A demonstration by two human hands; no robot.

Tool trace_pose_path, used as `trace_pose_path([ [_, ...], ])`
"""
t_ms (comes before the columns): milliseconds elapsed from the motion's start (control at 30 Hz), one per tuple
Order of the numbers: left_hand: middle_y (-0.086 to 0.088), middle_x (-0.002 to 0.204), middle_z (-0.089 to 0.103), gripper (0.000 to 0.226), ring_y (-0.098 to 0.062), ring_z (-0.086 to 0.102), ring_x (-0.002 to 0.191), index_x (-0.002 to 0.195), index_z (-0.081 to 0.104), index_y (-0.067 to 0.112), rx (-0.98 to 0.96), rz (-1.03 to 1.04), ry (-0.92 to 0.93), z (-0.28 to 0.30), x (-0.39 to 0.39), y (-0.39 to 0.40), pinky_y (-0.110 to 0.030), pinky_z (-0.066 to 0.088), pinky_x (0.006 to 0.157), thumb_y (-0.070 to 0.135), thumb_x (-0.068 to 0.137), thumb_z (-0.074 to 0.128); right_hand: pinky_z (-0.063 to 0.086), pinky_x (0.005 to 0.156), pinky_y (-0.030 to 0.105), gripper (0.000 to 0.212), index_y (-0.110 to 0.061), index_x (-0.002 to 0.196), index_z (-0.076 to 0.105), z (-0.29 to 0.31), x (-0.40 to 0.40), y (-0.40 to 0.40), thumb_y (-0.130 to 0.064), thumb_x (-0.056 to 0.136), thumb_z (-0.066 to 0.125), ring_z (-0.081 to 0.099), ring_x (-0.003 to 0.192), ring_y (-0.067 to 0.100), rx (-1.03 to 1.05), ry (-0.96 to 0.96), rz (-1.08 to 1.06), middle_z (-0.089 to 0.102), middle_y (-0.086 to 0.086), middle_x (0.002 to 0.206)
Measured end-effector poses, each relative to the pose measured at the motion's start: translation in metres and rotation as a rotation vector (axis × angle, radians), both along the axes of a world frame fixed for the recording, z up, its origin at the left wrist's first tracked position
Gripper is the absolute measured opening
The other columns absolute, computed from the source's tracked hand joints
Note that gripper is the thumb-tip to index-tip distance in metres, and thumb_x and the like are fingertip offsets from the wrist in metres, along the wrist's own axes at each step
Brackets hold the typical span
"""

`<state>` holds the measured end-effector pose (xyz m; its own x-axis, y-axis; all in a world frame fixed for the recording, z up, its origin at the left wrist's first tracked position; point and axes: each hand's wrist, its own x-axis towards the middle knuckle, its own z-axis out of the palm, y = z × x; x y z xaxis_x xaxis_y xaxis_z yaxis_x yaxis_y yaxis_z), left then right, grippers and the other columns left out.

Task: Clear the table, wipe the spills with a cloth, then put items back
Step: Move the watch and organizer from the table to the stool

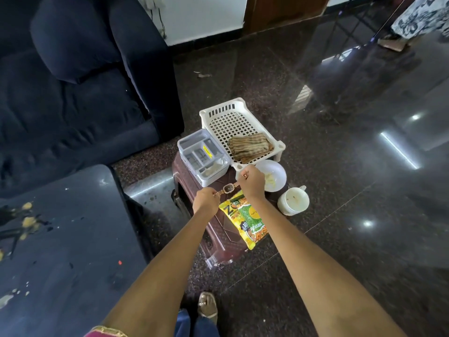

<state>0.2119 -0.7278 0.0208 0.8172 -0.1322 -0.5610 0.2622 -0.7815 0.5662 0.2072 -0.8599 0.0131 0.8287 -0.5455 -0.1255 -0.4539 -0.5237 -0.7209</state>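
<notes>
1. At the far left the dark desk [60, 239] is already bare of items but still carries yellowish spills [28, 221] and crumbs along its left edge, so we judge the wiping is not yet done.
2. Our left hand [206, 200] pinches one end of a wristwatch [228, 189] strap, fingers curled round it. The watch hangs stretched between both hands over the maroon plastic stool [218, 242], above the snack packet.
3. We judge the watch light but delicate: the linked strap is floppy and the glass face could scratch, so it is best held by the strap ends, as now, and laid down flat.
4. The grey cutlery organiser [202, 156] sits on the stool's far left corner; the white basket [240, 128] with the striped cloth [250, 147] inside it stands beside it, partly beyond the stool's far edge.
5. The snack packet [245, 221] lies along the stool's right edge, overhanging slightly; it looks slippery and light.
6. Our right hand [252, 182] grips the other strap end.
7. Right of the stool, a white bowl [273, 175] and a white mug [292, 200] stand on the glossy dark floor [352, 190]; both look breakable.
8. A dark sofa [73, 93] fills the upper left.
</notes>
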Motion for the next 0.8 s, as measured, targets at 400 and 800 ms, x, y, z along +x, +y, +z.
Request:
trace_pose_path([
  [400,-0.008,0.111,0.065,0.024,-0.030,0.063,0.098,0.104,0.068,0.010,0.180,-0.039,-0.086,-0.019,-0.003,0.009,-0.030,0.044,0.071,0.005,0.087,0.051,0.023,0.048,0.024,0.016,0.005,0.088,0.057,-0.011,0.005,0.003,0.011,0.087,0.042,0.043,0.067,0.021,-0.247,0.069,0.090,0.046,0.010,0.070],
  [800,-0.005,0.106,0.067,0.027,-0.026,0.063,0.095,0.099,0.066,0.013,0.154,-0.017,-0.108,-0.003,-0.019,0.045,-0.032,0.047,0.076,0.008,0.090,0.041,0.035,0.052,0.031,0.014,0.003,0.098,0.058,0.005,-0.018,0.030,-0.007,0.089,0.056,0.055,0.062,0.027,-0.179,-0.015,0.121,0.057,0.011,0.063],
])
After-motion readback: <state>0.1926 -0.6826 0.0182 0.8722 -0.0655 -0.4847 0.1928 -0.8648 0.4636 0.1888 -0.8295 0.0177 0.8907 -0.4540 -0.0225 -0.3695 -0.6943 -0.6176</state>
